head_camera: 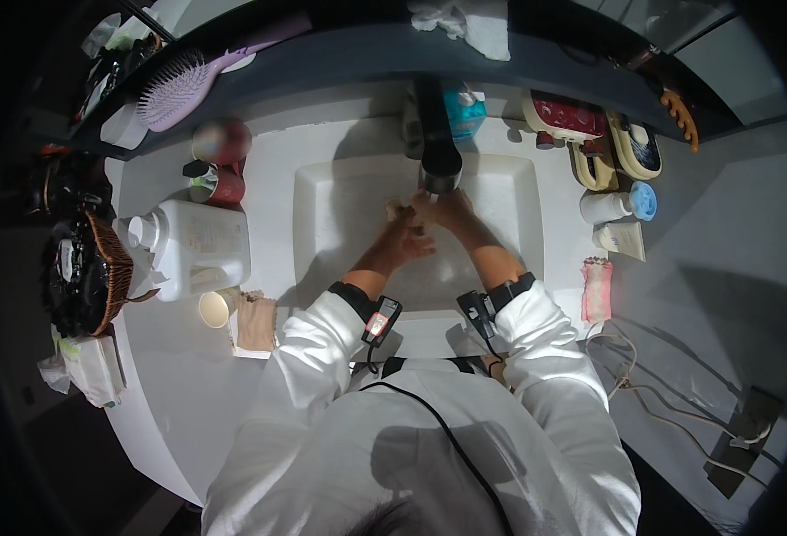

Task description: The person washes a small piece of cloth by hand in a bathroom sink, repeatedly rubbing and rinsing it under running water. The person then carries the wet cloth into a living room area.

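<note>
Both of my hands are low over a white rectangular sink (353,281), close together beneath a black faucet (441,164). My left hand (410,242) has its fingers spread, beside a small pale item (394,209) that is too blurred to name. My right hand (443,206) reaches in from the right, just under the spout, its fingers bent toward my left hand and partly hidden by the faucet. Whether my right hand grips the pale item cannot be told. Dark straps with small devices are around both wrists.
Left of the sink lie a white plastic jug (202,248), a paper cup (215,309) and a brown cloth (257,321). A purple hairbrush (179,90) rests on the dark shelf. On the right are a tube (621,240), a pink cloth (597,291) and a blue-capped bottle (606,207).
</note>
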A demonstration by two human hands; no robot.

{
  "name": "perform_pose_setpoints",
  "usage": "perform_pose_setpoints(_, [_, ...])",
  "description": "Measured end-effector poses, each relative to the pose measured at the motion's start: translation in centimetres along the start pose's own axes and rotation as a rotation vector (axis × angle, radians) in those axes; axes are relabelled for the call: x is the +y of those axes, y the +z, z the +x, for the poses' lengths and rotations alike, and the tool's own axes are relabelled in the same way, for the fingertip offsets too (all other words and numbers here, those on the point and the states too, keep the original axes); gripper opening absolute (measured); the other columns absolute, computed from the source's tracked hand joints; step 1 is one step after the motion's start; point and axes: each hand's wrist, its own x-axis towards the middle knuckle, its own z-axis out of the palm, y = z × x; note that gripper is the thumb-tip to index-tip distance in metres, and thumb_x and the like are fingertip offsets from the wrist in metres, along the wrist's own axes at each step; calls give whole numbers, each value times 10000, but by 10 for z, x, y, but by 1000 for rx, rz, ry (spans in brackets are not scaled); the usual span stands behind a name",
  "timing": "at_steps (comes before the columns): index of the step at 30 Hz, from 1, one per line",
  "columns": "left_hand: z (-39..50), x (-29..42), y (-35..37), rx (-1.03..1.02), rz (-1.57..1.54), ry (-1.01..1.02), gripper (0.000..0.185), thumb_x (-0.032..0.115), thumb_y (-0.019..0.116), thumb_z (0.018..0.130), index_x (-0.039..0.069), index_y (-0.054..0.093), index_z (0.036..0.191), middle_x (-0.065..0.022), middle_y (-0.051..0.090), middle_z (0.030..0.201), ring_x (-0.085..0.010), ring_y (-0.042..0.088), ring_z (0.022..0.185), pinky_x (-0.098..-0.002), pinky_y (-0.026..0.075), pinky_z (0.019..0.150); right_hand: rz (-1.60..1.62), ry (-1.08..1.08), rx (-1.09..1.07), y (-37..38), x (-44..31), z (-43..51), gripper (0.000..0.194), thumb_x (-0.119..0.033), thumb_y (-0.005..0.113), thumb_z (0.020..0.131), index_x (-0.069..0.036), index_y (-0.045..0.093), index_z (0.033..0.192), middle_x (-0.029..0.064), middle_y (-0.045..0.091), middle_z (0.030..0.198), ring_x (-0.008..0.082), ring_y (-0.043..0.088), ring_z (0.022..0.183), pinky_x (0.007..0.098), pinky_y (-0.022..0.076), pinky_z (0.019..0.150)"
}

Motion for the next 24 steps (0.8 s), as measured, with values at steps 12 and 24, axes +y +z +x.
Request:
perform_pose_setpoints(12, [0, 4, -23, -357, 506, 437, 438, 315, 487, 921, 51, 414, 1263, -153, 488, 1246, -270, 480, 1159, -357, 407, 975, -6, -230, 116, 41, -17, -83, 100, -77, 630, 573, -82, 549, 632, 87, 577, 672, 315, 581, 691, 421, 445, 609])
perform_pose_setpoints(24, [70, -27, -53, -380, 480, 438, 204, 224, 473, 886, 62, 548, 984, -96, 583, 965, -218, 577, 884, -343, 470, 796, 139, 264, 395, 40, -12, -54, 228, -306, 584, 749, -83, 632, 745, 163, 646, 779, 369, 621, 789, 450, 500, 683])
